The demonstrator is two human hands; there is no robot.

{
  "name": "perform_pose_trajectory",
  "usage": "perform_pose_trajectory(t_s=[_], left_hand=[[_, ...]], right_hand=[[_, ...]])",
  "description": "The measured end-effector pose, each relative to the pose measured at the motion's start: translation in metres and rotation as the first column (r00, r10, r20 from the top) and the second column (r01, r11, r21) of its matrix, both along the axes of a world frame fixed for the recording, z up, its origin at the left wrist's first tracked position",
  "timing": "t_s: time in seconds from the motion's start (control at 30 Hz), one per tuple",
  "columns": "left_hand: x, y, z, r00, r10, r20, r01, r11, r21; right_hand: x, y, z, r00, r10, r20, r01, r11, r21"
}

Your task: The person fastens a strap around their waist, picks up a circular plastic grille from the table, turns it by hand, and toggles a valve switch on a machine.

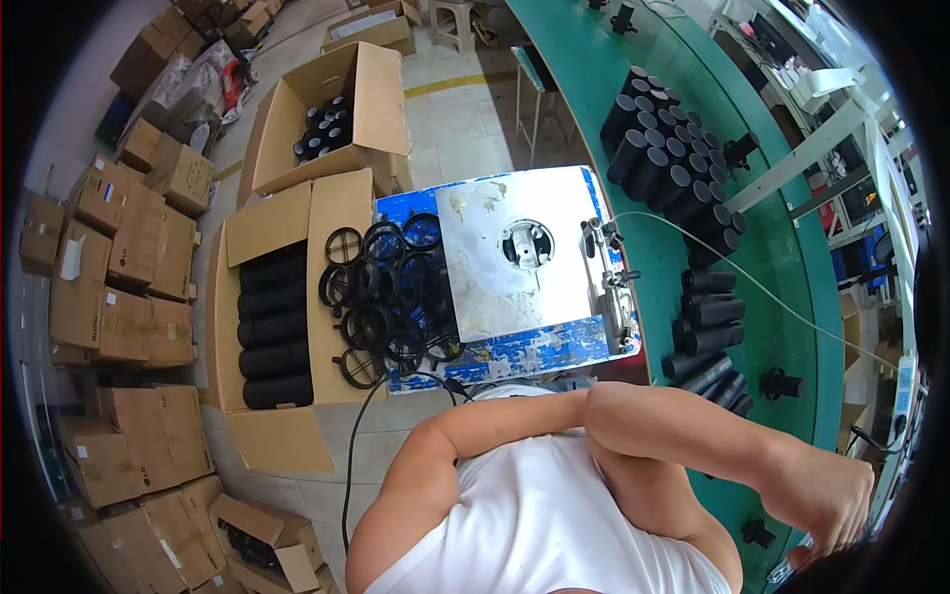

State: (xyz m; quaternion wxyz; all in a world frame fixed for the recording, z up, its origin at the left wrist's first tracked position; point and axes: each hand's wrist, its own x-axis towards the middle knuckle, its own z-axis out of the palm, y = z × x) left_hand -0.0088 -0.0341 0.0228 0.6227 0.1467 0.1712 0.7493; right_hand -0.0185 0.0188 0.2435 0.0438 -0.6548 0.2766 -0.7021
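Observation:
My right arm is bent, its elbow in front of my white top, and the forearm reaches to the lower right. At its end is my right hand (826,500), fingers curled in, close to a dark shape at the frame's edge; what they hold, if anything, is hidden. My left forearm runs across my chest and passes out of sight behind the right elbow, so my left hand does not show. Ahead stands a blue worktable (554,346) with a metal plate (485,267), a round fixture (527,246) and clamps (618,279). Black rings (371,325) are heaped left of the plate.
An open carton (322,218) at left holds black cylinders (275,331); another carton (379,99) behind holds more. Black cylinders (668,178) stand and lie on the green bench (792,346) at right. Stacked boxes (124,238) line the far left. A cable (348,475) hangs beside me.

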Motion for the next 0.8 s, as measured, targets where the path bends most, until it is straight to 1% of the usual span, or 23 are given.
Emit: perform_pose_trajectory(t_s=[0.07,0.13,0.2,0.23,0.27,0.3,0.33,0.37,0.4,0.43,0.47,0.5,0.53,0.57,0.6,0.63,0.67,0.7,0.77,0.8], left_hand=[[-0.004,-0.009,-0.004,1.0,0.027,0.002,-0.027,1.0,0.007],[-0.012,-0.027,-0.007,0.995,0.099,0.012,-0.1,0.995,0.008],[-0.023,-0.057,-0.01,0.974,0.227,0.025,-0.227,0.974,0.012],[-0.027,-0.075,-0.009,0.948,0.319,0.022,-0.319,0.948,-0.001],[-0.029,-0.095,-0.005,0.908,0.42,0.005,-0.419,0.907,-0.047],[-0.029,-0.115,0.002,0.848,0.53,-0.018,-0.529,0.841,-0.118],[-0.025,-0.137,0.013,0.744,0.659,-0.107,-0.663,0.712,-0.231],[-0.021,-0.158,0.024,0.632,0.742,-0.225,-0.764,0.548,-0.34],[-0.018,-0.18,0.029,0.504,0.849,-0.162,-0.828,0.421,-0.369],[-0.016,-0.204,0.012,0.31,0.896,-0.318,-0.926,0.209,-0.314],[-0.016,-0.226,0.006,0.121,0.95,-0.287,-0.935,0.011,-0.355],[-0.015,-0.254,-0.014,0.017,0.982,-0.19,-0.952,-0.043,-0.304],[-0.012,-0.275,-0.025,-0.129,0.974,-0.187,-0.917,-0.189,-0.351],[-0.01,-0.291,-0.035,-0.267,0.939,-0.217,-0.834,-0.338,-0.437],[-0.005,-0.305,-0.044,-0.338,0.902,-0.269,-0.78,-0.428,-0.457],[-0.004,-0.314,-0.052,-0.389,0.859,-0.332,-0.719,-0.509,-0.473],[0.0,-0.324,-0.061,-0.393,0.832,-0.391,-0.692,-0.548,-0.47],[0.004,-0.33,-0.068,-0.393,0.8,-0.453,-0.663,-0.588,-0.463],[0.007,-0.337,-0.072,-0.32,0.734,-0.599,-0.605,-0.645,-0.467],[0.008,-0.342,-0.073,-0.282,0.691,-0.666,-0.572,-0.678,-0.462]], right_hand=[[-0.004,0.008,0.007,0.997,0.07,0.032,-0.068,0.995,-0.079],[-0.013,0.022,0.02,0.978,0.196,0.069,-0.177,0.96,-0.219],[-0.026,0.038,0.037,0.933,0.354,0.069,-0.293,0.854,-0.429],[-0.033,0.046,0.043,0.908,0.417,0.048,-0.337,0.791,-0.511],[-0.038,0.05,0.044,0.897,0.441,0.034,-0.345,0.747,-0.569],[-0.042,0.054,0.037,0.905,0.422,0.056,-0.308,0.74,-0.598],[-0.045,0.056,0.025,0.927,0.357,0.113,-0.216,0.757,-0.617],[-0.047,0.065,0.006,0.94,0.227,0.255,-0.055,0.838,-0.543],[-0.053,0.077,-0.019,0.912,0.071,0.403,0.115,0.9,-0.419],[-0.052,0.091,-0.048,0.74,-0.279,0.612,0.453,0.88,-0.145],[-0.051,0.105,-0.09,0.498,-0.286,0.819,0.513,0.858,-0.012],[-0.061,0.104,-0.115,0.248,-0.579,0.777,0.613,0.715,0.336],[-0.074,0.117,-0.16,0.07,-0.811,0.581,0.581,0.507,0.637],[-0.077,0.122,-0.2,-0.047,-0.885,0.464,0.555,0.363,0.748],[-0.077,0.129,-0.237,-0.074,-0.914,0.399,0.513,0.308,0.802],[-0.074,0.132,-0.27,-0.176,-0.945,0.276,0.439,0.175,0.881],[-0.069,0.139,-0.3,-0.206,-0.955,0.215,0.384,0.123,0.915],[-0.066,0.143,-0.327,-0.224,-0.956,0.189,0.335,0.107,0.936],[-0.06,0.138,-0.348,-0.283,-0.925,0.255,0.28,0.175,0.944],[-0.058,0.138,-0.359,-0.313,-0.925,0.216,0.256,0.137,0.957]])
